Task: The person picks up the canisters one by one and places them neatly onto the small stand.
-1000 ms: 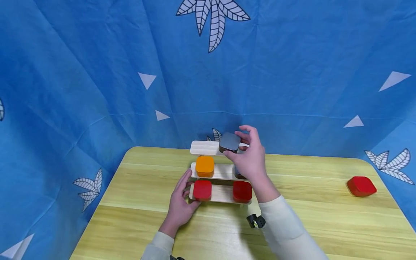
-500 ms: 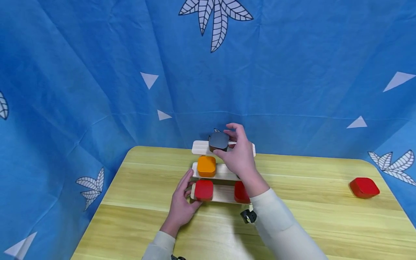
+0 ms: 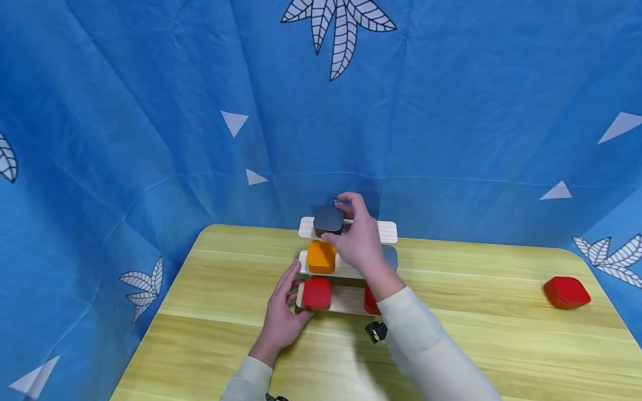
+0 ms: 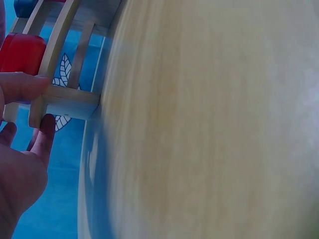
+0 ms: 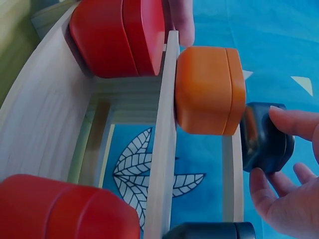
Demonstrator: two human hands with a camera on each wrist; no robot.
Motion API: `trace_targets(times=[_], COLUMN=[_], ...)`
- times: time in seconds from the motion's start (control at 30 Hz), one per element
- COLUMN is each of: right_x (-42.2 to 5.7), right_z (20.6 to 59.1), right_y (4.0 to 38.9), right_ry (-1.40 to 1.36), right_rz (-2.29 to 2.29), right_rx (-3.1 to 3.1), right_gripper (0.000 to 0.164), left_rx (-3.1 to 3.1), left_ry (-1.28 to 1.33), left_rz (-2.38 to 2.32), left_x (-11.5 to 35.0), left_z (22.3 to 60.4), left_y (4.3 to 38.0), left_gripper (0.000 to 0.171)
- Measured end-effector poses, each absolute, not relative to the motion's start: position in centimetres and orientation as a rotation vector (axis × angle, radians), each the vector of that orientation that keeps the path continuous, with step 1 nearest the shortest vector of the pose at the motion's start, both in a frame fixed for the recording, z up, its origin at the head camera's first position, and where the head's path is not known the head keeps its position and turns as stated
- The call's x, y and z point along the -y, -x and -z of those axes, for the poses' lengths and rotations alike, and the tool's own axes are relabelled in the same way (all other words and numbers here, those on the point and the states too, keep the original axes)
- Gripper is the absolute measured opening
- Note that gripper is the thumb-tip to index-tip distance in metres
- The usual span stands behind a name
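Note:
A pale wooden three-tier rack [image 3: 347,298] stands at the table's back edge. My right hand [image 3: 362,239] grips a dark grey lidded box [image 3: 328,221] between thumb and fingers at the left part of the top tier; the right wrist view shows this box [image 5: 266,137] right at the top board. My left hand [image 3: 282,318] holds the rack's lower left end, fingers and thumb around the board [image 4: 60,45]. An orange box [image 3: 321,257] and another dark grey box [image 3: 390,257] sit on the middle tier. Red boxes [image 3: 317,294] stand on the bottom tier, the right one partly behind my right forearm.
One loose red box [image 3: 567,293] lies on the wooden table [image 3: 481,323] at the far right. A blue curtain [image 3: 451,111] with leaf prints hangs close behind the table and the rack.
My right hand has carried the dark grey box leftward along the top tier and slightly down. The middle tier's dark grey box shows more now. My left hand stays on the rack.

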State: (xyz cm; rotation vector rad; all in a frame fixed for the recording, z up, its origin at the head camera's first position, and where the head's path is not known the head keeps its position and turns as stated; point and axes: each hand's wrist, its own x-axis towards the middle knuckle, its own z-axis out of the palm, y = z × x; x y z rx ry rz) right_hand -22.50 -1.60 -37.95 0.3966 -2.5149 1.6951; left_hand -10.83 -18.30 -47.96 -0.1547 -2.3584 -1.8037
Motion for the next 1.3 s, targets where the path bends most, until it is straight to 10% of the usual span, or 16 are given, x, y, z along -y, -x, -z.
trace_targets(times=[1.3], right_x=[1.1], right_z=[37.6], right_y=[21.9], right_ry=[-0.469], right_rz=[-1.74], right_rx=[2.461], right_gripper=[0.077], left_rx=[2.362], left_ry=[0.153], left_rz=[1.789], left_x=[18.1], left_z=[47.9], left_y=[10.8], left_gripper=[0.095])
